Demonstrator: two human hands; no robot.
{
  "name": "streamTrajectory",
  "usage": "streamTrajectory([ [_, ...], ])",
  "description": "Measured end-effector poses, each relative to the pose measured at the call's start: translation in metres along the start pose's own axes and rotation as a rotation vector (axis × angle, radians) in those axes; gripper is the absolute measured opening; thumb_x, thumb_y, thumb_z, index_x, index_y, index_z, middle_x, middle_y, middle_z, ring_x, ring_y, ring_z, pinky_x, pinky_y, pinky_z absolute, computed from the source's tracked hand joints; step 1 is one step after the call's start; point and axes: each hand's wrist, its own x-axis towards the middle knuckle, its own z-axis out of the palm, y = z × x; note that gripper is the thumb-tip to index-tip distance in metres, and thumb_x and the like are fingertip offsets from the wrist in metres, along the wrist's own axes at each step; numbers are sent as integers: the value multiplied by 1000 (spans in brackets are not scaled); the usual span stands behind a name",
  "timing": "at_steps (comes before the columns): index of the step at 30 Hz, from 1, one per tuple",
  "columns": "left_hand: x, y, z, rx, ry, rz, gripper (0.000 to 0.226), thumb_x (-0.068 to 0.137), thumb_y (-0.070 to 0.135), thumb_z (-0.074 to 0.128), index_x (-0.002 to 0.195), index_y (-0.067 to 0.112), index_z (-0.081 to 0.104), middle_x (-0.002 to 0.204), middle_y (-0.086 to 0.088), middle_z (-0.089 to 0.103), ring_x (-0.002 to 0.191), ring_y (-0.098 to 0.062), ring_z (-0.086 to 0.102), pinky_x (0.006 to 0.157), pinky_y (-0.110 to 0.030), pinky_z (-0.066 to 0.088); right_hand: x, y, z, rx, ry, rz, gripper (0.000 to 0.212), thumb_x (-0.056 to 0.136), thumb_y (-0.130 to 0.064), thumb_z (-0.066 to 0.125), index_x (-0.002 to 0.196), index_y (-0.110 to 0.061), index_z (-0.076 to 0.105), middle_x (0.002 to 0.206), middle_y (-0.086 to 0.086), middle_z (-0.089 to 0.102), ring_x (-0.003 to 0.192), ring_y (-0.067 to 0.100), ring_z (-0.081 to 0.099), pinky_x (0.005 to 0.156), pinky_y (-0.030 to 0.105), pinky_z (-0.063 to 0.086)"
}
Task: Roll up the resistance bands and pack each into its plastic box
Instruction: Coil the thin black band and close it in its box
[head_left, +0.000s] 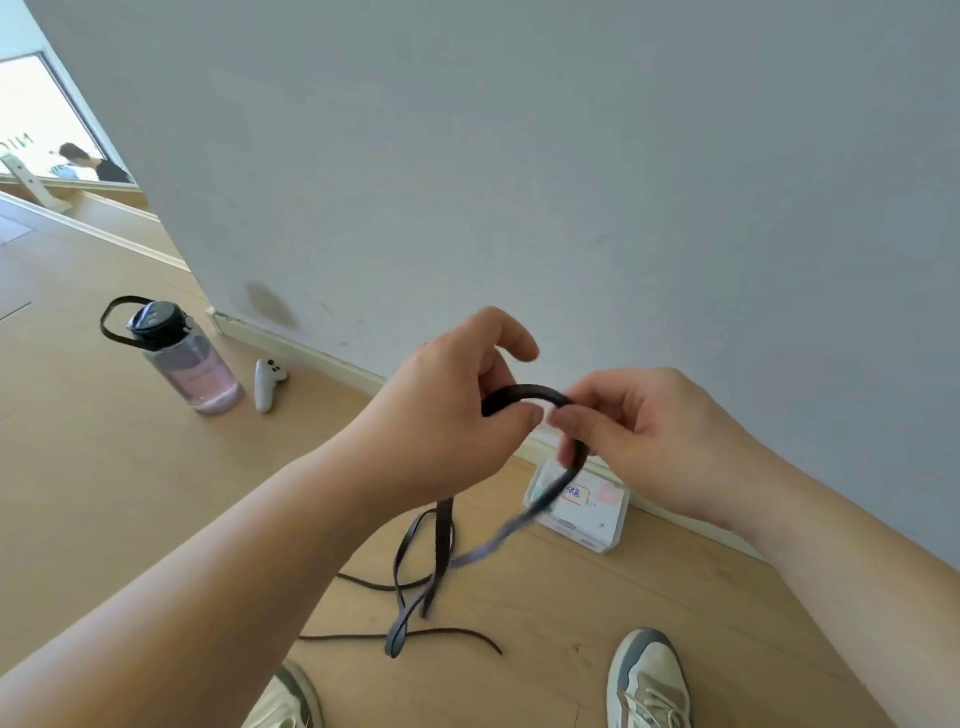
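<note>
In the head view, the left hand (457, 410) and right hand (639, 436) meet just below centre. Each pinches a dark resistance band (530, 392) that arches between them, its loose loops trailing toward six o'clock onto the wooden floor (104, 493). The clear plastic box (576, 506) lies at five o'clock from the hands, against the baseboard, and a water bottle (187, 358) stands at nine o'clock.

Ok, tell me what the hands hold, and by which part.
The left hand and right hand pinch the resistance band at its looped upper end; the rest dangles.
</note>
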Motion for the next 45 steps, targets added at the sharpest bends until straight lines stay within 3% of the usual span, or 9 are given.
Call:
streamTrajectory([
  [7, -15, -57, 5, 512, -683, -406, 4, 89, 19, 63, 84, 19, 63, 83, -4, 68, 69, -12, 56, 64, -23, 48, 2, 14, -13, -110, 159, 116, 20, 107, -29, 48, 93, -26, 62, 90, -6, 72, 78, 11, 68, 59, 28, 58],
  [12, -13, -41, -15, 495, -354, -266, 5, 96, 27, 61, 93, 28, 65, 83, 6, 65, 72, -14, 59, 68, -26, 50, 0, 49, -20, -530, -153, 423, 21, 105, -35, 51, 124, -31, 59, 129, 0, 64, 110, 17, 64, 89, 32, 51],
  [15, -20, -13, -8, 313, -163, -74, 14, 95, 25, 66, 100, 38, 70, 84, 18, 66, 81, 0, 59, 67, -14, 47, -3, 39, -9, -256, -162, 250, 59, 95, -35, 70, 149, -37, 46, 152, -14, 51, 142, 5, 47, 117, 32, 39],
  [19, -17, 8, 11, 89, -8, 121, 35, 85, 10, 75, 105, 37, 67, 82, 14, 73, 75, -10, 66, 69, -23, 53, -7, 10, 6, 120, -164, -14, 30, 95, -18, 73, 122, -31, 69, 114, -13, 76, 112, -2, 69, 102, 27, 51],
  [24, -9, 8, 9, -101, 8, 128, 37, 90, 9, 73, 115, 32, 60, 84, 6, 71, 79, -13, 67, 69, -21, 56, -9, -1, -3, 27, -4, -55, 8, 97, -28, 69, 99, -31, 76, 87, -9, 78, 84, 9, 75, 82, 29, 59],
  [31, -11, -69, 32, 531, -519, -350, 17, 95, 22, 52, 80, 27, 57, 83, 4, 66, 74, -15, 61, 64, -26, 50, -8, 10, -19, 85, 298, -42, 15, 102, -28, 61, 91, -25, 70, 85, -4, 76, 71, 8, 73, 76, 31, 61],
  [34, -8, -75, 24, 542, -494, -408, 12, 94, 21, 51, 89, 25, 62, 89, 2, 69, 79, -17, 67, 71, -29, 55, -4, 34, -33, -113, 326, 114, 19, 102, -32, 60, 86, -23, 66, 75, 1, 68, 60, 16, 59, 61, 30, 48],
  [41, 1, -12, 1, 186, -201, -189, 19, 98, 26, 64, 108, 43, 63, 81, 10, 69, 74, -9, 71, 68, -19, 55, 5, 65, -34, -429, 169, 363, 16, 102, -36, 53, 90, -27, 57, 83, -7, 65, 78, 19, 63, 79, 42, 54],
  [45, -1, 7, 0, 68, -52, -133, 10, 97, 29, 67, 99, 39, 66, 82, 13, 70, 69, -10, 70, 62, -21, 56, 4, 63, -30, -447, 23, 419, 54, 97, -41, 64, 147, -32, 44, 148, -6, 54, 135, 17, 53, 110, 42, 45],
])
